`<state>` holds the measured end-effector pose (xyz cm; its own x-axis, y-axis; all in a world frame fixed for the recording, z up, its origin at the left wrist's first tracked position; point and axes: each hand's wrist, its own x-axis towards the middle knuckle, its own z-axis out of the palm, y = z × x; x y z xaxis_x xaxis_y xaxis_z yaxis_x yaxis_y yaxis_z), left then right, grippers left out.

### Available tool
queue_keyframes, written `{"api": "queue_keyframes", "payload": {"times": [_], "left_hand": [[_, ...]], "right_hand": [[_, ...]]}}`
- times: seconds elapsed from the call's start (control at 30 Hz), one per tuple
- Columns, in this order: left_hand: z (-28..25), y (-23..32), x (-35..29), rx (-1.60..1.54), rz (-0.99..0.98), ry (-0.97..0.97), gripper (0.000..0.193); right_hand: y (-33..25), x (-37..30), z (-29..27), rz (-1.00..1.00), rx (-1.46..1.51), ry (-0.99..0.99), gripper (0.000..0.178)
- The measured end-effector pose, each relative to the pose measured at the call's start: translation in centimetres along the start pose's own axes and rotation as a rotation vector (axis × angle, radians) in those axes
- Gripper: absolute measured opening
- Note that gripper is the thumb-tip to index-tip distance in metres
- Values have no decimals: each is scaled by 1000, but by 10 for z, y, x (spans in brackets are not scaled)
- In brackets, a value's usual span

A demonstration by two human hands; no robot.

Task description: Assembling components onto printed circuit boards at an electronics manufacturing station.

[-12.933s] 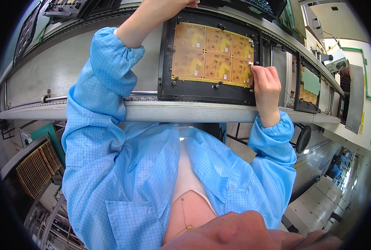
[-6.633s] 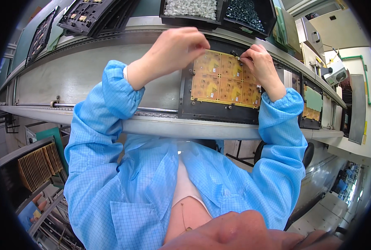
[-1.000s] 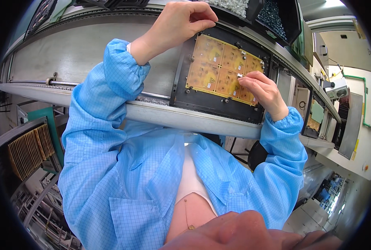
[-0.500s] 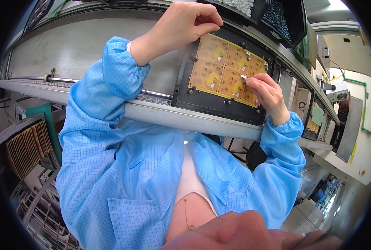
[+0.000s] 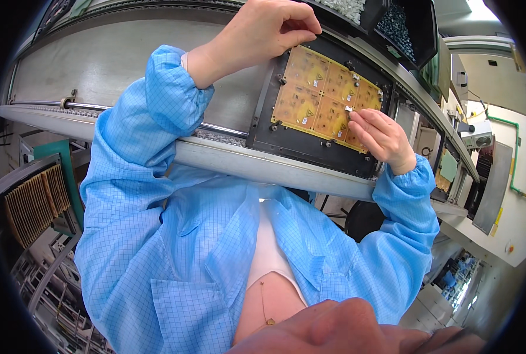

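Note:
A yellow circuit board panel [image 5: 302,88], divided into several sections, lies in a black frame [image 5: 286,137] on the conveyor line. My right hand [image 5: 387,140] reaches over its right part. The thumb and fingers are pinched together at a small white connector [image 5: 349,108] on the panel; its lower side is hidden by the fingertips. My left hand [image 5: 269,29] hovers above the frame's far left corner, with thumb and index finger closed together. Whatever lies between those fingertips, if anything, is too small to make out. Another small white part [image 5: 356,76] stands near the panel's far edge.
Behind the frame stand black bins, one with white parts [image 5: 342,8] and one with dark parts [image 5: 395,26]. A metal rail [image 5: 263,162] runs along the near side. At the left is a rack of upright brown boards [image 5: 35,203]. More boards [image 5: 447,168] sit farther right.
The frame and panel appear slightly farther right in view. My right hand has shifted slightly right and down, its fingers straighter beside the white connector. My left hand stays pinched near the corner.

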<state>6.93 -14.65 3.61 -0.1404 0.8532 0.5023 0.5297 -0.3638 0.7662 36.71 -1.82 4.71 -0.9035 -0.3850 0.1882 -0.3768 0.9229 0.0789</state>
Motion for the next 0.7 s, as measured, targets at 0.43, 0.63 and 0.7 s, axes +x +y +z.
{"api": "queue_keyframes", "payload": {"times": [0.43, 0.63, 0.7], "left_hand": [[5, -24, -4, 32, 449, 112, 11], [-6, -2, -9, 94, 157, 6, 11], [-11, 5, -11, 88, 136, -11, 10]], "right_hand": [[14, 0, -8, -224, -21, -54, 25], [7, 2, -12, -47, 104, -31, 32], [2, 2, -11, -21, 104, -18, 35]]}}
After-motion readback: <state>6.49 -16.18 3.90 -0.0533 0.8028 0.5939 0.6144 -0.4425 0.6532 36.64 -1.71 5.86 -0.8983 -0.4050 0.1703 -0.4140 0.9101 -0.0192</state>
